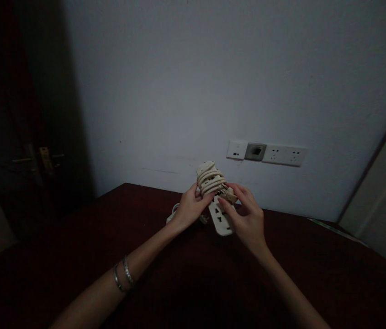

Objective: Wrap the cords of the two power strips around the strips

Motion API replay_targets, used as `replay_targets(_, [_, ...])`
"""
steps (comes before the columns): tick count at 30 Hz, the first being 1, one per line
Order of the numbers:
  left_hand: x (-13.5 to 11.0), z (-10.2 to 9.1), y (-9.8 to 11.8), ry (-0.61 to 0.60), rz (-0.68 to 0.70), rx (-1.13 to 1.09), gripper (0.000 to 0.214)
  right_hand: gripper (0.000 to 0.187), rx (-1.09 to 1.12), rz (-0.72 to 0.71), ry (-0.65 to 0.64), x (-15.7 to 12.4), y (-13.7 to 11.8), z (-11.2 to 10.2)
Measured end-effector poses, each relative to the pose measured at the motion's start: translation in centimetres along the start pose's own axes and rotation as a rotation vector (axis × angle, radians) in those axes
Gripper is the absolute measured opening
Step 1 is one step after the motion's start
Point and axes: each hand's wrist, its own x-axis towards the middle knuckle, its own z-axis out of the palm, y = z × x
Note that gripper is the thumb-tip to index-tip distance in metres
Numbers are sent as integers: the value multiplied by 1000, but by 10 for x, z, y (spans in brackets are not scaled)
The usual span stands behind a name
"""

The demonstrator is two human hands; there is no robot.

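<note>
A white power strip (220,219) is held tilted above a dark red-brown table (76,256), its cream cord (211,180) wound in several loops round its upper half. My left hand (188,208) grips the strip's left side, fingers closed on the wound cord. My right hand (245,214) is closed on the right side, thumb and fingers pinching the cord's end or plug (229,195) against the strip. Two silver bangles (123,275) sit on my left wrist.
A row of wall sockets and a switch (266,152) is set in the pale wall just behind the table. A dark wooden door with a brass handle (40,160) stands at the left. A light door (384,196) is at the right.
</note>
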Motion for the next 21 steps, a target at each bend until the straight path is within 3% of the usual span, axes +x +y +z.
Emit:
replay_targets(3, [0, -6, 2, 155, 241, 327, 51, 31, 92, 180, 114, -1, 3, 4])
replay_targets(6, [-3, -9, 3, 257, 429, 516, 48, 38, 172, 340, 143, -3, 6, 8])
replay_targets(11, [-8, -9, 2, 146, 642, 749, 11, 40, 190, 342, 109, -6, 12, 12])
replay_targets(15, [-4, -12, 0, 82, 674, 731, 12, 39, 184, 297, 83, -4, 13, 10])
replay_targets(21, [-1, -21, -4, 45, 559, 499, 10, 33, 106, 202, -18, -2, 3, 7])
